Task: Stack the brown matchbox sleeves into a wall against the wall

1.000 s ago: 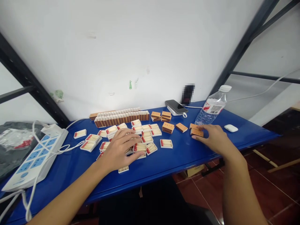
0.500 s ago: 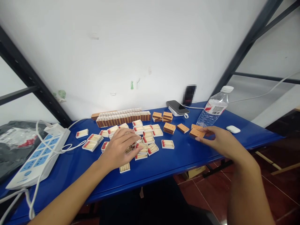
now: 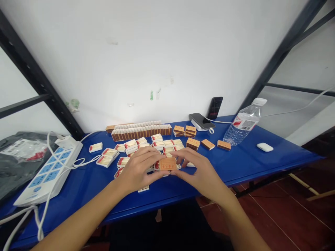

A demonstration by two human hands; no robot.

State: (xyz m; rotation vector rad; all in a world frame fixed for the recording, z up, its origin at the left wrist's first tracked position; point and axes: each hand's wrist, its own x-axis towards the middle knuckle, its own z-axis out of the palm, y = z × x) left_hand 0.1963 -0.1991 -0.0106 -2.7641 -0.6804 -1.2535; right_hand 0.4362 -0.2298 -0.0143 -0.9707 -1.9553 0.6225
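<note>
Both hands meet over the middle of the blue table (image 3: 235,167). My right hand (image 3: 201,172) pinches an orange matchbox sleeve (image 3: 168,164) by its right end. My left hand (image 3: 140,169) grips its left end, fingers curled, above a heap of open match trays (image 3: 146,150) with red-tipped matches. Loose orange sleeves (image 3: 208,144) lie further right. A long row of closed matchboxes (image 3: 138,130) stands on edge near the wall.
A white power strip (image 3: 47,170) with tangled cables lies at the left. Near the wall sit a phone on a white charger (image 3: 201,121) and a second phone (image 3: 216,107). A water bottle (image 3: 243,122) and a white earbud case (image 3: 265,147) are at the right.
My right hand picked an orange sleeve from the right-hand group and carried it left to the middle. My left hand lifted from the tray heap and took hold of its other end.
</note>
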